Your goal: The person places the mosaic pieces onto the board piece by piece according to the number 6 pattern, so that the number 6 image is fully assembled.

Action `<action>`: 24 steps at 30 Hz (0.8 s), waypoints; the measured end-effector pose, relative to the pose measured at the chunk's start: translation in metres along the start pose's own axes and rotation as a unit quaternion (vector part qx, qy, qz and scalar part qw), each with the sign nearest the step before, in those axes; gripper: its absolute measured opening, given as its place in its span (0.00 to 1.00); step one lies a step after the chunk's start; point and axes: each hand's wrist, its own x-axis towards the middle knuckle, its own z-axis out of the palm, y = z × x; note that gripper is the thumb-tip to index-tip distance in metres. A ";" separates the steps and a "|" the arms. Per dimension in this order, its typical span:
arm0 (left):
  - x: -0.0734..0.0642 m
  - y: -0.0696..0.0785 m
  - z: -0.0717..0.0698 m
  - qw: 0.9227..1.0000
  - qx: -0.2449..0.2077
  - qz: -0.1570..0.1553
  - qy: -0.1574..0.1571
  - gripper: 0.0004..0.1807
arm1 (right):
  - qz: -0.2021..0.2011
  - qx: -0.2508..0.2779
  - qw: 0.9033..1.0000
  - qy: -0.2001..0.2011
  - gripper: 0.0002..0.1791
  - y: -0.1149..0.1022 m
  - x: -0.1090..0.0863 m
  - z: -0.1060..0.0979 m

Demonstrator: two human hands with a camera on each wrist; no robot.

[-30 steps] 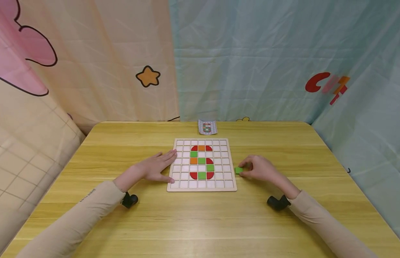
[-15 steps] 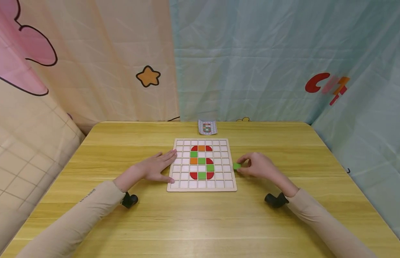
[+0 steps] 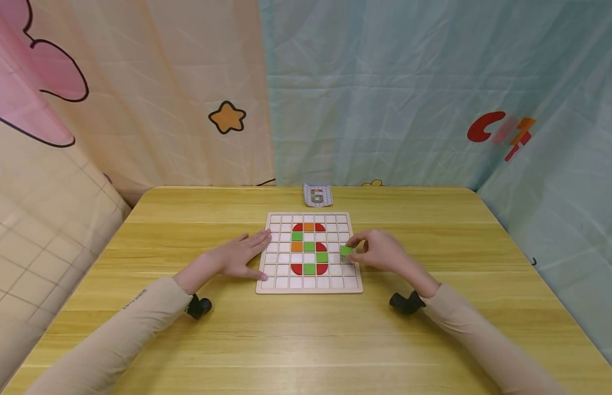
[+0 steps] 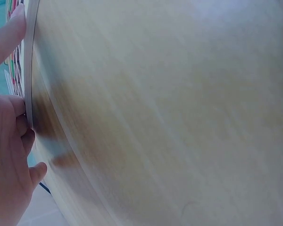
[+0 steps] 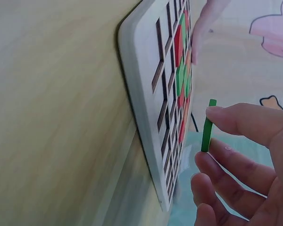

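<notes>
A wooden grid board (image 3: 309, 288) with white cells lies on the table, holding red, orange and green tiles that form a figure like a 6. My left hand (image 3: 239, 256) rests at the board's left edge with fingers spread; its fingers also show at the edge in the left wrist view. My right hand (image 3: 382, 252) pinches a green square tile (image 3: 346, 250) between thumb and fingers, over the board's right columns. In the right wrist view the green tile (image 5: 208, 126) appears edge-on, thin and raised above the board (image 5: 146, 61).
Behind the board lies a small paper card (image 3: 318, 195) printed with a similar grid figure. A black wrist mount (image 3: 199, 307) sits under the left sleeve and another black mount (image 3: 406, 303) under the right. Patterned curtains (image 3: 409, 99) hang behind the wooden table (image 3: 306, 340).
My right hand has lifted the green tile from the table beside the board and carried it left over the board's right side. The left hand has stayed put.
</notes>
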 end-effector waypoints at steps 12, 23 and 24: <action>0.002 0.000 0.000 1.000 -0.007 -0.004 -0.003 0.56 | -0.029 0.001 1.000 0.004 0.16 -0.022 0.018 0.012; 0.002 0.000 0.000 1.000 -0.003 -0.003 -0.004 0.56 | -0.029 0.009 1.000 -0.003 0.15 -0.039 0.030 0.025; 0.002 -0.001 0.000 1.000 -0.001 -0.005 -0.005 0.56 | -0.030 0.009 1.000 -0.004 0.15 -0.041 0.031 0.026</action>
